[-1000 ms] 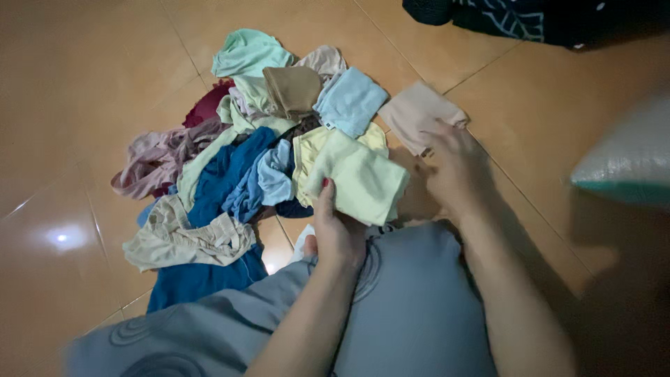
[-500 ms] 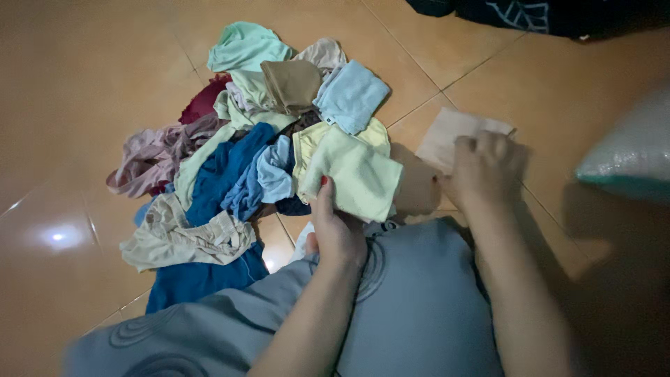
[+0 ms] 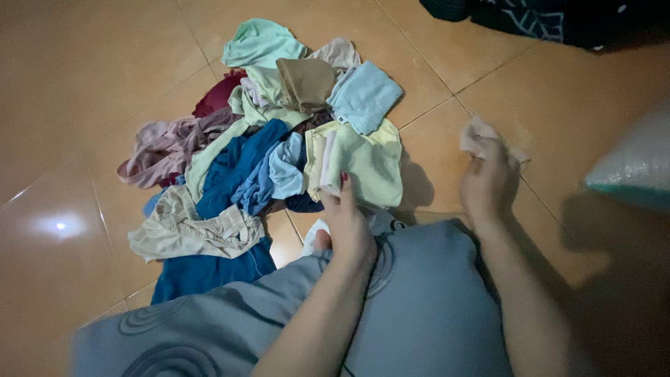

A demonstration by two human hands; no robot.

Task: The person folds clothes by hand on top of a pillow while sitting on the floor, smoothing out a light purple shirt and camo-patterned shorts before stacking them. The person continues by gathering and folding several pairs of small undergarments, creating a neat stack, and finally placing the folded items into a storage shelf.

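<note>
— Two hands of yours show in the head view. What does your right hand (image 3: 488,183) have?

— Your right hand is closed around a small beige cloth (image 3: 480,136), bunched up and lifted off the tan tiled floor (image 3: 105,84), well right of the heap.

— And your left hand (image 3: 347,223)?

— Your left hand lies on the near edge of a pale yellow garment (image 3: 366,164), fingers pressed to the fabric; whether it pinches the cloth, you cannot tell. That garment sits at the near right of the clothes pile (image 3: 265,139), just left of a light blue folded piece (image 3: 364,96) farther off. A dark blue garment (image 3: 223,209) spreads at the near left. Your grey-clad knee (image 3: 419,300) is nearest.
</note>
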